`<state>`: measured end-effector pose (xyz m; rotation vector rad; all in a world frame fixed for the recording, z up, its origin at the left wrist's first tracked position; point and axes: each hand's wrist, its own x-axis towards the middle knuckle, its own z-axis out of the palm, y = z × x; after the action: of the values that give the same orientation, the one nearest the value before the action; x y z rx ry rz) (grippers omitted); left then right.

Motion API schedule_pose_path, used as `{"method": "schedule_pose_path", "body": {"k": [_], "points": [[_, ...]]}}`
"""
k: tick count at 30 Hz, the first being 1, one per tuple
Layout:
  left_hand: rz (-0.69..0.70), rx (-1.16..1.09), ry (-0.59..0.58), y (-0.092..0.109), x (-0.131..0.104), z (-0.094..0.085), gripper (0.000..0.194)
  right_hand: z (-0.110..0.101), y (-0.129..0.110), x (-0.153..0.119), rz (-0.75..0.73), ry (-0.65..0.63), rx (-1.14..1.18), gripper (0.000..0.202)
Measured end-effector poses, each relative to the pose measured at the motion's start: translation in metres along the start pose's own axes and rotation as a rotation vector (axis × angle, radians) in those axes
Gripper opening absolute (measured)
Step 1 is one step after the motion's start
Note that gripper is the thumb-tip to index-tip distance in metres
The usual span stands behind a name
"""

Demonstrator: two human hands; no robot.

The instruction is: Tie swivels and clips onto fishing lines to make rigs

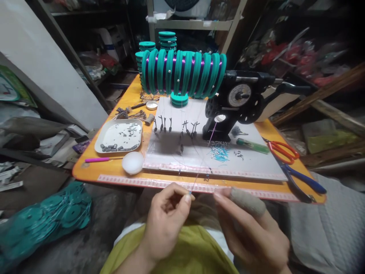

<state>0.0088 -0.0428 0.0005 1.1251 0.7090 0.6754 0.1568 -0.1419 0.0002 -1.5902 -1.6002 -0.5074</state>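
A yellow-orange wooden table with rounded corners stood before the seated person, bearing a flat white rectangular board. On the board rose a black winding machine with a round pale dial, and to its left stretched a row of round teal foam spools wound with shiny purple line. The right hand, a grey cover on one finger, hung just past the table's front edge with fingertips drawn together; whether it gripped anything could not be told. The left hand, near it, pinched between thumb and forefinger the end of a thin purplish line, which ran up across the board's front edge. To the left lay a shallow white tray of small grey pieces, beside a translucent white round bowl. Short bright-blue slivers lay scattered before the machine. A tiny blue piece showed at the left fingertips.
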Motion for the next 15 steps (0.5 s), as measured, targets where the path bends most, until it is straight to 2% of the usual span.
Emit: {"method": "schedule_pose_path", "body": {"k": [2,5,7,11,13,15], "points": [[0.180,0.285,0.042,0.000,-0.001,-0.006,0.011,0.010,0.001,0.013,-0.034,-0.068,0.065,0.058],[0.366,0.483,0.019,0.003,-0.001,-0.014,0.010,0.020,0.007,0.027,-0.121,-0.142,0.135,0.045],[0.424,0.541,0.001,0.006,0.001,-0.019,0.012,0.022,0.013,0.033,-0.207,-0.127,0.133,0.039],[0.415,0.637,-0.025,0.015,0.007,-0.027,0.010,0.019,0.020,0.048,-0.322,-0.110,0.091,0.030],[0.473,0.690,-0.071,0.020,0.011,-0.029,0.011,0.019,0.018,0.059,-0.338,-0.179,0.192,0.024],[0.589,0.739,-0.101,0.024,0.015,-0.031,0.013,0.020,0.014,0.069,-0.304,-0.317,0.337,0.023]]}}
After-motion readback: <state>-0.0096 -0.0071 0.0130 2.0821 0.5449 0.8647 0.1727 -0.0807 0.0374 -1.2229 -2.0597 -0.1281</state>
